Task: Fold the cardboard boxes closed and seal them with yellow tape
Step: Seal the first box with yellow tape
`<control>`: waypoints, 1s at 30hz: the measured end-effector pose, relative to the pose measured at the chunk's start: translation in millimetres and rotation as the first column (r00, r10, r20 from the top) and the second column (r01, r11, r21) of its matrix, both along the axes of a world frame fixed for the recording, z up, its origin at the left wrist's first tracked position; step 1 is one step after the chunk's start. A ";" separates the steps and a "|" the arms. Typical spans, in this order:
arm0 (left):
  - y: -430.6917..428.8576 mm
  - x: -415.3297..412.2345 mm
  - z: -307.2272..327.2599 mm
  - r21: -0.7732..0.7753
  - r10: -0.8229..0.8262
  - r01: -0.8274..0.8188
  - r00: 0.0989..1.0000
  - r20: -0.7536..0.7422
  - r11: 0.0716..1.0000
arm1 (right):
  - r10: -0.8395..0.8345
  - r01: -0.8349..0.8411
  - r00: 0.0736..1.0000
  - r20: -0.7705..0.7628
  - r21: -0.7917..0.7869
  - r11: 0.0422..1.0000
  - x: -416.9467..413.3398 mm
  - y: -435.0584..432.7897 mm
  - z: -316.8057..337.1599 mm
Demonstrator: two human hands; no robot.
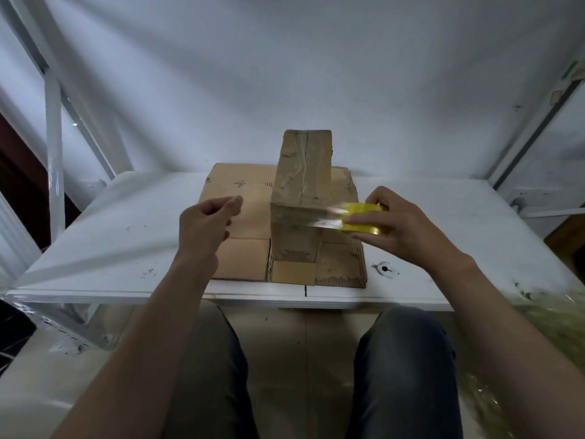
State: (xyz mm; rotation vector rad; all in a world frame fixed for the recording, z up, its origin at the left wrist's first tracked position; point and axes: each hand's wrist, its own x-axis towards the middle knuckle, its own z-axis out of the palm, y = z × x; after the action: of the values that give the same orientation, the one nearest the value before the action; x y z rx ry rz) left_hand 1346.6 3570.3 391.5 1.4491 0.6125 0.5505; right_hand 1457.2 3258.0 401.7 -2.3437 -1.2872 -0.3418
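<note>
A closed cardboard box stands on flattened cardboard in the middle of the white table. Shiny tape runs along its top seam. My right hand grips a roll of yellow tape just right of the box. A clear strip stretches from the roll onto the box's near face. My left hand hovers left of the box with its fingers loosely curled, holding nothing and apart from the box.
A white metal frame rises at the left, and another post at the right. A white backdrop hangs behind the table. My knees are below the table's front edge. A dark hole marks the tabletop near the cardboard.
</note>
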 end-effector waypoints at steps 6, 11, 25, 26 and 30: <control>6.3 16.3 -8.9 -0.006 -0.027 0.027 0.999 -0.030 1.000 | -0.059 0.058 0.998 -0.028 -0.025 0.998 18.5 -6.9 -1.4; 2.8 34.3 -21.3 -0.029 -0.039 0.037 0.997 -0.068 0.999 | -0.078 0.075 0.994 -0.078 -0.040 0.996 40.1 -2.7 -20.8; -18.8 74.5 -59.2 0.286 -0.100 0.136 0.986 -0.137 0.949 | -0.170 0.147 0.967 -0.187 -0.134 0.980 60.1 56.5 -41.3; -16.4 74.8 -60.6 0.333 -0.100 0.144 0.984 -0.146 0.932 | -0.171 0.148 0.969 -0.180 -0.137 0.980 59.9 58.2 -41.3; -9.9 76.9 -60.3 0.351 -0.171 0.250 0.955 -0.242 0.902 | -0.188 0.165 0.968 -0.166 -0.139 0.976 58.7 61.5 -40.9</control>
State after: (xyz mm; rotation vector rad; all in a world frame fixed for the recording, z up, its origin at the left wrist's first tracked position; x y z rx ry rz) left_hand 1423.5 3560.5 331.2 1.9322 0.5177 0.3583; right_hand 1515.9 3319.5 360.8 -2.5365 -1.0454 -0.1041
